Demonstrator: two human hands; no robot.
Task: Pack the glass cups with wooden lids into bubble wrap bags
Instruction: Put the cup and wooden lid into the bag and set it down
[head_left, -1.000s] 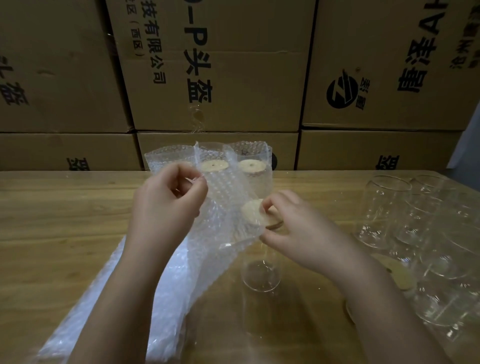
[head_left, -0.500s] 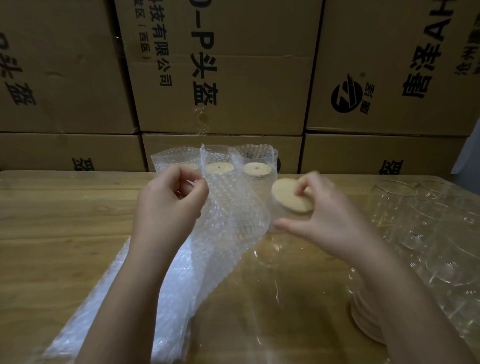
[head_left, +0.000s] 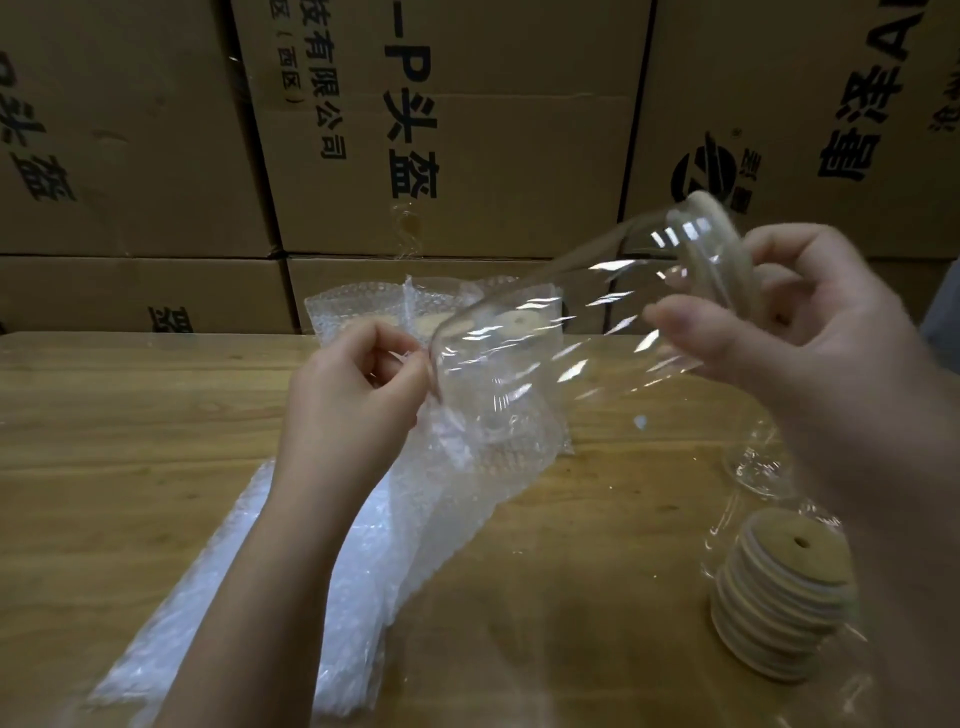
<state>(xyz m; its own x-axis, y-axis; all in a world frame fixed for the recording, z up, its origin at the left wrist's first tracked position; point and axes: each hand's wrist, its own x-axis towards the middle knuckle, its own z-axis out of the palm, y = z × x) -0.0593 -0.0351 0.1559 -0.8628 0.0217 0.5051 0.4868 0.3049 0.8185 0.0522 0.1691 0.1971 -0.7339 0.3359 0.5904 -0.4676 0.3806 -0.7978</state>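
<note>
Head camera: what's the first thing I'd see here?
A see-through glass cup tipped sideways in the air, held by the right hand at its lidded end. The left hand pinches a bubble bag over the table, and a stack of wooden lids sits at the near right.

Print is only found on the cardboard boxes, all black and turned sideways. "-P头盔", "有限公司" and "(西区)" can be read on the middle box (head_left: 467, 130). "头盔" is cut off on the left box (head_left: 130, 130). A round logo is stamped on the right box (head_left: 779, 104); its big characters can't really be made out.
</note>
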